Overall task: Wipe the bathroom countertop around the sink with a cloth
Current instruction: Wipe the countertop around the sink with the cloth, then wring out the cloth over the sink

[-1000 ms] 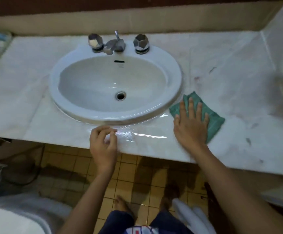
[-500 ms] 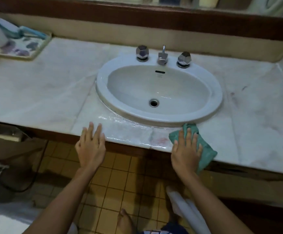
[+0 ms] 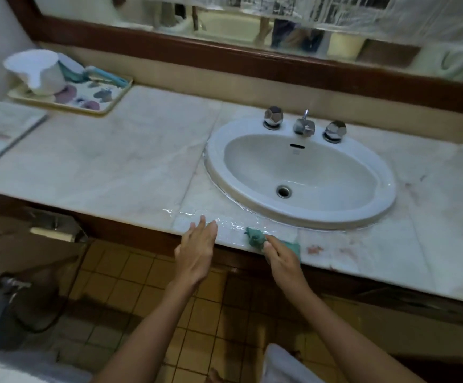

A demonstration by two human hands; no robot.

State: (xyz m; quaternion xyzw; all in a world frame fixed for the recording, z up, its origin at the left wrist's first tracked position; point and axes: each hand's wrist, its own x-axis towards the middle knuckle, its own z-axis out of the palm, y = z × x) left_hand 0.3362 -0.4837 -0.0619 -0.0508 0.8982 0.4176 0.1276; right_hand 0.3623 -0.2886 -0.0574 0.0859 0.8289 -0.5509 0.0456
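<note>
A white oval sink (image 3: 385, 205) is set in a pale marble countertop (image 3: 119, 164). A crumpled green cloth (image 3: 256, 237) lies on the counter's front edge, just in front of the sink. My right hand (image 3: 281, 259) presses on the cloth, covering its right part. A wet, shiny streak (image 3: 224, 222) runs along the edge to the left of the cloth. My left hand (image 3: 197, 251) hovers flat at that edge, fingers together, holding nothing, a short gap left of the cloth.
Chrome taps and spout (image 3: 303, 125) stand behind the basin. A patterned tray (image 3: 97, 105) with a white cup (image 3: 38, 70) sits at the far left, beside a flat booklet (image 3: 0, 128). Reddish stains (image 3: 314, 248) mark the counter right of the cloth. Yellow floor tiles (image 3: 141, 286) lie below.
My right hand has dragged the cloth leftward along the front edge, and it has bunched up. My left hand has shifted left and opened flat. The view has swung left.
</note>
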